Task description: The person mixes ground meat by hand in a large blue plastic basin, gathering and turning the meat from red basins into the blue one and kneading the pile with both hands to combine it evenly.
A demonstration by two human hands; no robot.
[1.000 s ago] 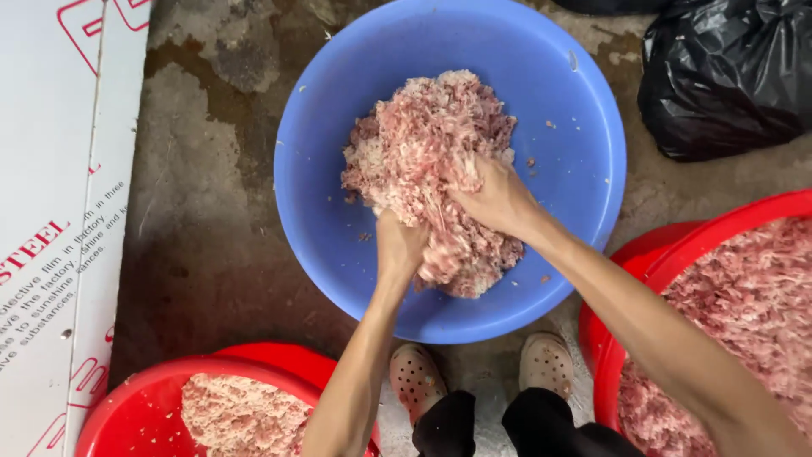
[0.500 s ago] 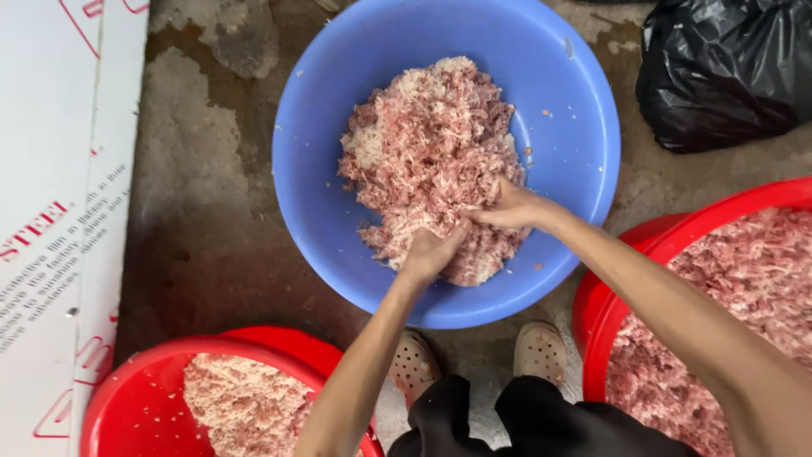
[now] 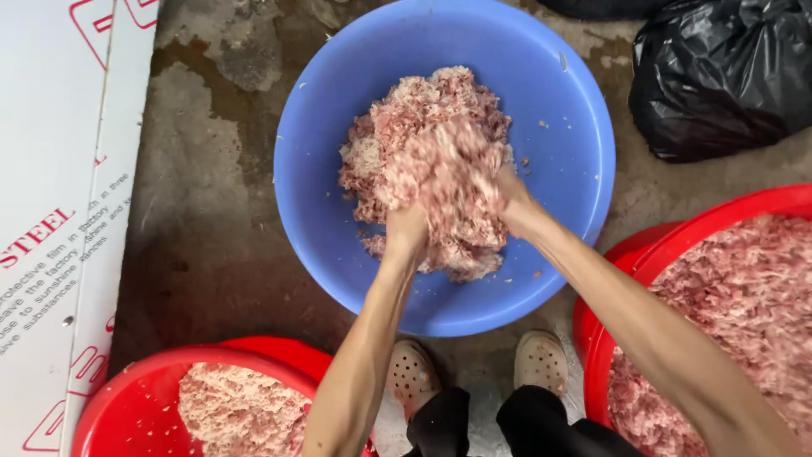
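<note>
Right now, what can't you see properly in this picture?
- Head view: the fingers of the left hand and right hand are buried in the minced meat, which is blurred where it is lifted.
- The blue basin: top rim cut off by the picture's edge.
- The two red basins: cut off by the bottom and right edges.
- The black bag: contents hidden.
</note>
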